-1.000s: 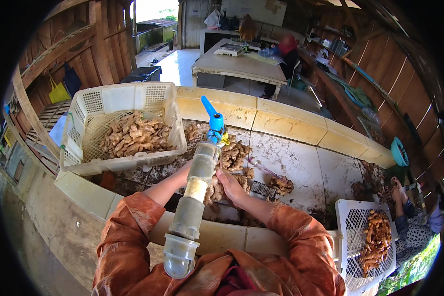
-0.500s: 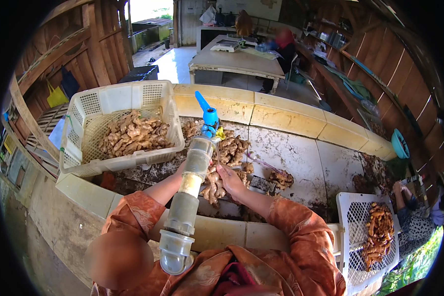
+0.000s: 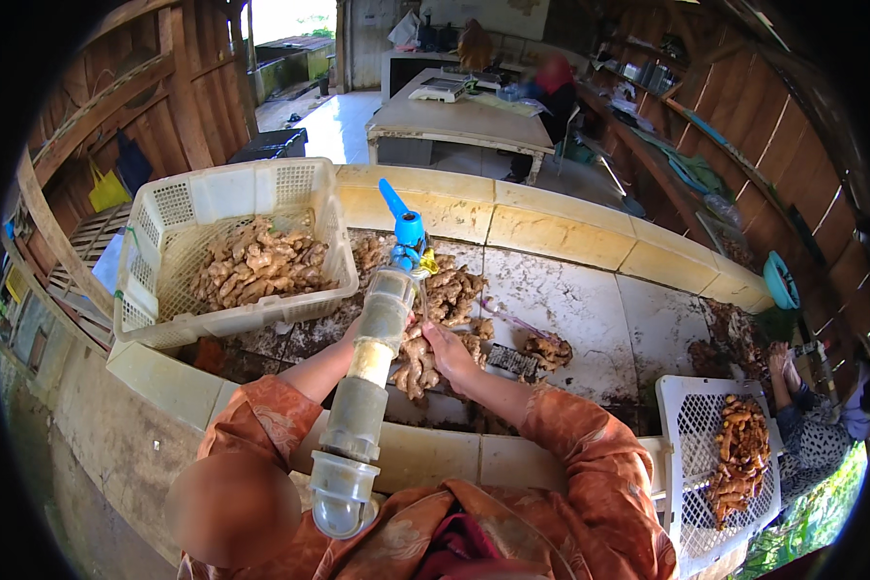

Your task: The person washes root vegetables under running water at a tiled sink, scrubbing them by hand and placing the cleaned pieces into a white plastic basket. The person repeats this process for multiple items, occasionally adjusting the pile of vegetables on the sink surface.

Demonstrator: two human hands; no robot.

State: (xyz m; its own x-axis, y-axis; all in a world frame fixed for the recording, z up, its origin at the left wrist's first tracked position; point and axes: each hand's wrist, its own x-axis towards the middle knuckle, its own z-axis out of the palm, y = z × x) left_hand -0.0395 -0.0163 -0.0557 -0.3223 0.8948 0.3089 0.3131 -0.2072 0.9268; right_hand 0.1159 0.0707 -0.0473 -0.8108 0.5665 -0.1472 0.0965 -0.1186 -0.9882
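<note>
My right hand (image 3: 451,354) is closed on a knobbly ginger root (image 3: 416,372) below the blue-handled tap (image 3: 409,230). A thin stream of water seems to run down from the tap beside my fingers. My left hand (image 3: 351,335) reaches in from the other side of the grey pipe (image 3: 362,406), which hides its fingers and anything they hold. More ginger roots (image 3: 451,295) lie heaped just beyond my hands on the wet tiled basin. To the right of my right hand rest a dark brush (image 3: 512,362) and another clump of ginger (image 3: 548,353).
A white plastic crate (image 3: 333,232) with a ginger pile stands at the left. At the lower right, a white lattice tray (image 3: 691,493) bears orange-brown roots, and another person's arm (image 3: 781,372) is beside it. A tiled ledge (image 3: 551,227) borders the basin's far side.
The view has shifted slightly. Both hands stay in nearly the same place at the ginger under the tap.
</note>
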